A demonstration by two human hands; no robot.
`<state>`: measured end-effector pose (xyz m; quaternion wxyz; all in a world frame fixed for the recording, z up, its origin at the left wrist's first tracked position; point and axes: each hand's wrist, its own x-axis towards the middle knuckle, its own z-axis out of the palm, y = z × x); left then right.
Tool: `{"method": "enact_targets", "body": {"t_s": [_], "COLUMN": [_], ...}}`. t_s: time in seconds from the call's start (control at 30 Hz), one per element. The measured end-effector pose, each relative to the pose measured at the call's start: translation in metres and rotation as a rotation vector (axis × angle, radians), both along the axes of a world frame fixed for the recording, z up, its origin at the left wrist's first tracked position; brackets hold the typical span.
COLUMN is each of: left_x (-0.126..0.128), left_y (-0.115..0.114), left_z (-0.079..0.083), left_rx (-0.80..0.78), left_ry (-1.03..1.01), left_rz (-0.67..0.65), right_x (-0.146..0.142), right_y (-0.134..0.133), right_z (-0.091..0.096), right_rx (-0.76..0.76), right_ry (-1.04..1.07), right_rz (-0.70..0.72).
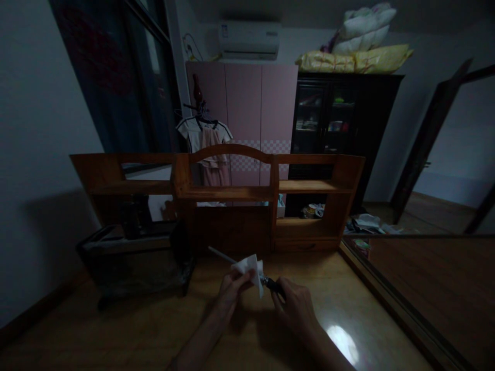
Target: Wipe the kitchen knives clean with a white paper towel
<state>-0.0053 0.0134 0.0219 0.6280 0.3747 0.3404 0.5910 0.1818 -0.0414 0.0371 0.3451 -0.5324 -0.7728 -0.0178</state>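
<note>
My right hand (294, 301) is closed around the black handle (275, 289) of a tool with a long, thin, pale shaft (221, 254). The tool is held at a slant above the wooden surface, its tip pointing up and to the left. A white tissue (247, 265) is folded around the middle of the shaft. Pinched on that tissue is my left hand (233, 288), a short way left of the handle. The tissue hides the part of the shaft under it, and I cannot make out the tool's exact kind.
A wooden shelf unit (228, 194) stands along the far edge of the wooden surface (216, 335). To the left is a dark glass tank (135, 263) with a black object (135, 216) on top. A raised edge (386, 296) runs along the right side.
</note>
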Motion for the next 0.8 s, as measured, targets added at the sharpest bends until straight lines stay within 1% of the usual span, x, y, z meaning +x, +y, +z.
{"method": "enact_targets", "body": {"t_s": [0.13,0.27,0.4,0.53,0.8], "left_x": [0.001,0.002,-0.001,-0.012,-0.047], "left_y": [0.001,0.002,0.004,0.010,0.034], "left_z": [0.000,-0.002,0.000,0.001,-0.007], "left_rx": [-0.026,-0.051,-0.058,-0.091,-0.164], "left_ry": [0.002,-0.015,-0.061,-0.128,-0.207], "left_rz": [0.024,0.011,0.022,0.145,0.392], "right_x": [0.000,0.001,0.001,0.003,0.004], "right_y": [0.001,0.003,0.002,0.003,0.002], "right_z": [-0.003,-0.005,-0.006,-0.007,-0.005], "right_rx": [0.008,0.001,-0.005,-0.001,0.017], "right_ry": [-0.001,0.010,0.000,-0.011,-0.033], "right_rz": [-0.007,0.010,-0.009,-0.025,-0.025]}}
